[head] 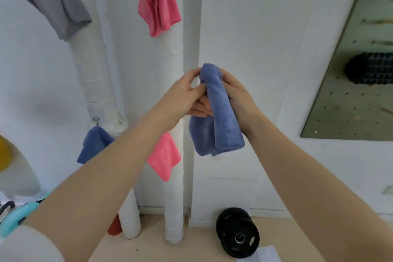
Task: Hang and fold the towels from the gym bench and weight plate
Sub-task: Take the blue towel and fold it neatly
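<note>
Head view: a person's left hand [184, 93] and right hand [235, 97] clasp a folded blue towel [219, 112] between them, held up before a white wall. Pink [158, 0], grey [55, 0], blue [95, 144] and pink [167, 156] towels hang on white pipes [93, 83]. A black weight plate [237, 233] lies on the floor below.

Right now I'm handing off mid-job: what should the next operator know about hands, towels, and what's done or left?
Left hand and right hand both grip the folded blue towel, held up at the wall.
Already hanging: grey towel, upper pink towel, lower blue towel, lower pink towel.
Weight plate on the floor, nothing on it.
Left: hang the held towel. Bench not in view.
</note>
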A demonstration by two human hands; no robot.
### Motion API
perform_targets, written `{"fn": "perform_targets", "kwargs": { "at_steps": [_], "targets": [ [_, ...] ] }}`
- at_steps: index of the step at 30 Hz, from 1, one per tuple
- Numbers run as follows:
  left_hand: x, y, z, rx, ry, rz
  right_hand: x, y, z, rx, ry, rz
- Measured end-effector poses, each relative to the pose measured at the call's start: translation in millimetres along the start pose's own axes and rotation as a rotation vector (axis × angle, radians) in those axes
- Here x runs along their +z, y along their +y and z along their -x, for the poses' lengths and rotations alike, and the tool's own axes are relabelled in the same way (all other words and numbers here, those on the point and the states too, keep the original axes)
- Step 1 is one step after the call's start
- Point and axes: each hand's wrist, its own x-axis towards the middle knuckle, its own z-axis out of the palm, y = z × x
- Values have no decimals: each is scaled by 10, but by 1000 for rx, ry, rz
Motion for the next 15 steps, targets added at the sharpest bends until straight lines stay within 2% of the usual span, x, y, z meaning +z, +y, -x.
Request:
{"fn": "perform_targets", "kwargs": {
  "at_steps": [4,8,11,15],
  "targets": [
    [-259,23,-262,119,39,-227,-34,-76,-268,-36,-97,48],
    [-457,86,-514,177,12,-329,35,-104,-629,-2,-143,27],
    [-654,174,-812,268,175,-487,78,-223,-1010,-45,-126,147],
    [-878,492,-1164,333,276,-475,160,-526,-1553,-195,-119,292]
  ]
}}
